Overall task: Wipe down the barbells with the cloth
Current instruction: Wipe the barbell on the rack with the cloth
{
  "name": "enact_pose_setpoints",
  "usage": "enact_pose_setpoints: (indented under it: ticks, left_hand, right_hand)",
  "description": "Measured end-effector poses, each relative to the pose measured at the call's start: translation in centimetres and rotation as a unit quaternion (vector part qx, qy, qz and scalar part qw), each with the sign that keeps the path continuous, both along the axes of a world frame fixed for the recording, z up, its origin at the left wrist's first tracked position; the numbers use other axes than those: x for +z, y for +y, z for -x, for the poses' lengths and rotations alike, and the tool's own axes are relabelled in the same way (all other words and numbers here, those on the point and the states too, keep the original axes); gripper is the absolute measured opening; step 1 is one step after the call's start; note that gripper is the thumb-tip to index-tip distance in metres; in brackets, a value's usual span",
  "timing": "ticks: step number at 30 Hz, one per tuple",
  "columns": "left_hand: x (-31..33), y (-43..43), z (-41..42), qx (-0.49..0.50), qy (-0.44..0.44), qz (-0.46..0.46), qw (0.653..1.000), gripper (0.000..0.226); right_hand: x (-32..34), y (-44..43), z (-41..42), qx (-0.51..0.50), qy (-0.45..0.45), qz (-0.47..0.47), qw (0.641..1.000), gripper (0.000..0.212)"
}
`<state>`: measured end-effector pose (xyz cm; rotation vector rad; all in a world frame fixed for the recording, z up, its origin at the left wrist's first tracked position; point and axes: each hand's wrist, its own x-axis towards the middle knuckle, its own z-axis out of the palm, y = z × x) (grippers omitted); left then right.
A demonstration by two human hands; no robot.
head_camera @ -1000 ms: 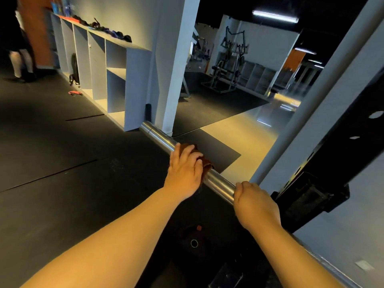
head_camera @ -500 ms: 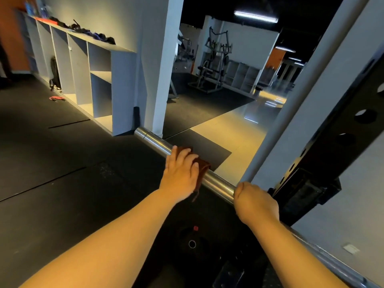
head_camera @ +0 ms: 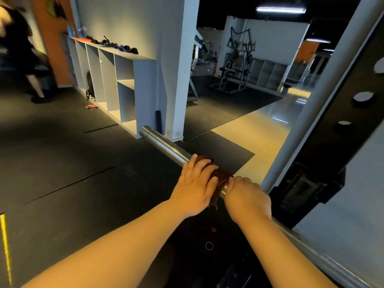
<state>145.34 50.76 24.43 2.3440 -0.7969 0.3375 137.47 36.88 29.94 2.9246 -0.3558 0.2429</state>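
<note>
The barbell [head_camera: 166, 143] runs slantwise from upper left to lower right. Its smooth chrome sleeve is bright with reflections and ends in a stepped cap close to the foot of a white pillar [head_camera: 176, 65], while the thinner shaft runs on under the right forearm towards the lower right corner. A dark red cloth [head_camera: 221, 176] is wrapped over the sleeve at its inner end. The left hand [head_camera: 194, 189] lies on top of it with the fingers curled over the cloth and the bar, holding the fabric tight against the metal. Just beside it, touching the cloth's edge, the right hand [head_camera: 247, 197] is clenched round the bar, knuckles up. To the right of that hand stands a black rack [head_camera: 340, 129] with round holes along its upright; whether the bar sits on its hook cannot be told. The ground beneath is black rubber floor mats [head_camera: 62, 154], with a strip of pale glossy floor [head_camera: 266, 132] beyond them catching warm light. White cubby shelves [head_camera: 143, 90] line the left wall with dark odds and ends along the top, next to an orange wall [head_camera: 55, 42]. A blurred person [head_camera: 18, 44] in dark clothes stands at far left. Deeper in the room are a weight machine [head_camera: 235, 67] and a ceiling tube light [head_camera: 280, 9].
</note>
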Motion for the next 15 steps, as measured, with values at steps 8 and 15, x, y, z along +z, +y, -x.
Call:
enact_pose_setpoints:
  ticks: [8, 15]
  left_hand:
    - [0.8, -1.9, 0.9, 0.074, 0.048, -0.009, 0.996, 0.045]
    - [0.6, 0.0, 1.1, 0.002, -0.02, -0.025, 0.999, 0.046]
  right_hand:
    - [0.6, 0.4, 0.4, -0.017, 0.019, -0.013, 1.0, 0.033]
    - [1.5, 0.5, 0.8, -0.014, -0.004, -0.055, 0.998, 0.034]
